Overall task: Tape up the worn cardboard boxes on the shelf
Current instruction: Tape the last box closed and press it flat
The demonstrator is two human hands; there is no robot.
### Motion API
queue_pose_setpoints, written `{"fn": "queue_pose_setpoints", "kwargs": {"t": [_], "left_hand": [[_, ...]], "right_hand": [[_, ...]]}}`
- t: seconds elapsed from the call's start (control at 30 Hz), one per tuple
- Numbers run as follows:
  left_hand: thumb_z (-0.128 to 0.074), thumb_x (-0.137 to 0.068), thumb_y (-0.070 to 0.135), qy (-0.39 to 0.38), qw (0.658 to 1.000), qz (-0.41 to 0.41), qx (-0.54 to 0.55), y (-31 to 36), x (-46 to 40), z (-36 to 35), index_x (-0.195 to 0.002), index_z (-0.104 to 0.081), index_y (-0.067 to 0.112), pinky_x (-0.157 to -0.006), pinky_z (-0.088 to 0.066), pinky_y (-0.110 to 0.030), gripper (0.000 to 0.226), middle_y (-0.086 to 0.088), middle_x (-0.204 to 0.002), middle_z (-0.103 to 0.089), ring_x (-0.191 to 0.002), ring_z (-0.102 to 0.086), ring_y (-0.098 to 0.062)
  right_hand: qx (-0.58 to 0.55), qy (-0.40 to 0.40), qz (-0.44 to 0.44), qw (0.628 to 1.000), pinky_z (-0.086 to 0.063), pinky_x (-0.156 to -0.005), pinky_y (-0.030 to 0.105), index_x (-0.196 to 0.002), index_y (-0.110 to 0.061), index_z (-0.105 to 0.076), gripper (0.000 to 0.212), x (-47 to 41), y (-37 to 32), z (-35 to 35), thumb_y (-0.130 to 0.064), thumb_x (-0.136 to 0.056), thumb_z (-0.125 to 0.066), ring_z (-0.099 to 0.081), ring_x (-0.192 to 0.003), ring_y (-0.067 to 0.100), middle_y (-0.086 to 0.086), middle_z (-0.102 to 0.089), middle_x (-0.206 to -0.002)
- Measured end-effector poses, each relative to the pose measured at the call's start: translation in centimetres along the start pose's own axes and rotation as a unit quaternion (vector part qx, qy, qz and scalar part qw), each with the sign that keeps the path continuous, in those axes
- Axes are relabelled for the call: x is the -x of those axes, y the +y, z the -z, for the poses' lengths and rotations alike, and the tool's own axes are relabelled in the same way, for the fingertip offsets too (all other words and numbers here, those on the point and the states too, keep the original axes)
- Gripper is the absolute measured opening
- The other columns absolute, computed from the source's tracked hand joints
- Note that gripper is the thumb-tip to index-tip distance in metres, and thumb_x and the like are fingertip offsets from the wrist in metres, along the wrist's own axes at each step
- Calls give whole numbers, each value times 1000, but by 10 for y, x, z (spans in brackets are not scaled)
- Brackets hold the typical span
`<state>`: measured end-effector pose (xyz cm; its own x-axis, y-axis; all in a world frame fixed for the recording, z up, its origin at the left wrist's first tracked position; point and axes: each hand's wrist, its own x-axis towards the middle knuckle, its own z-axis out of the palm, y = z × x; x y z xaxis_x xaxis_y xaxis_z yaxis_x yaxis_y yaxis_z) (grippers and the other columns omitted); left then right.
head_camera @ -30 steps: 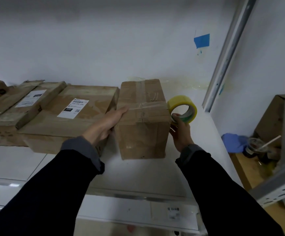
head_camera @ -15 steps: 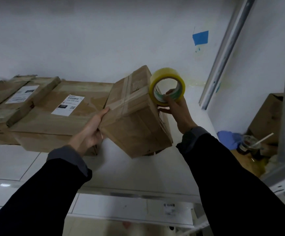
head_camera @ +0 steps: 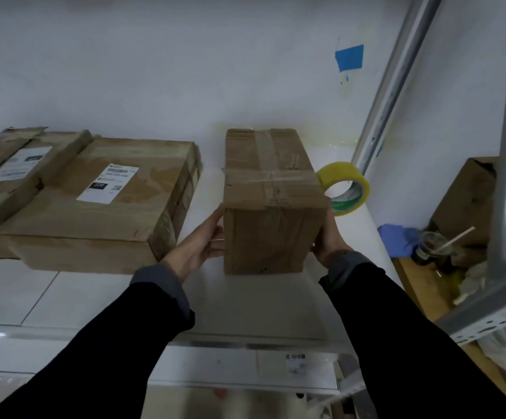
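Small box stands upright on shelf, long axis running away from the person; left hand flat on its left side, fingers straight; right hand on its right side, grip unclear; tape roll just beside box, nearer right hand.

White wall behind the shelf, lit dimly and evenly; blue tape patch stuck high on it, yellowish staining below. White shelf board with a pale seam line. Grey metal uprights slanted at right. Beyond them, a wooden surface carried a blue cloth, a plastic cup with straw and a brown carton.
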<state>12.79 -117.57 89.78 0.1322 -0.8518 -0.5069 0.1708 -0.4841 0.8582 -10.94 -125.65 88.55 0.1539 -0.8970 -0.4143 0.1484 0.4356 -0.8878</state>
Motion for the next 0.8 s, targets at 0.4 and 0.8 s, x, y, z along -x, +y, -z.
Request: {"fn": "queue_pose_setpoints", "kwargs": {"t": [0.4, 0.8], "left_hand": [[-58, -92, 61, -117, 958, 58, 256, -11, -5, -39, -137, -60, 15, -97, -54, -46, 65, -16, -131, -66, -122, -63, -33], [-51, -85, 77, -147, 938, 54, 311, -26, -13, -47, -142, -55, 18, -94, -54, -53, 81, -19, -133, -64, -126, -57, -40]], "right_hand": [[-216, 3, 17, 976, -52, -88, 38, -104, -19, -69, 44, -5, 2, 18, -56, -98, -46, -66, -96, 24, 4, -77, -93], [-190, -20, 35, 981, -49, -102, 45, -130, -18, -63, 63, -11, -12, 19, -67, -93, -46, -60, -120, 32, 10, -70, -122]]}}
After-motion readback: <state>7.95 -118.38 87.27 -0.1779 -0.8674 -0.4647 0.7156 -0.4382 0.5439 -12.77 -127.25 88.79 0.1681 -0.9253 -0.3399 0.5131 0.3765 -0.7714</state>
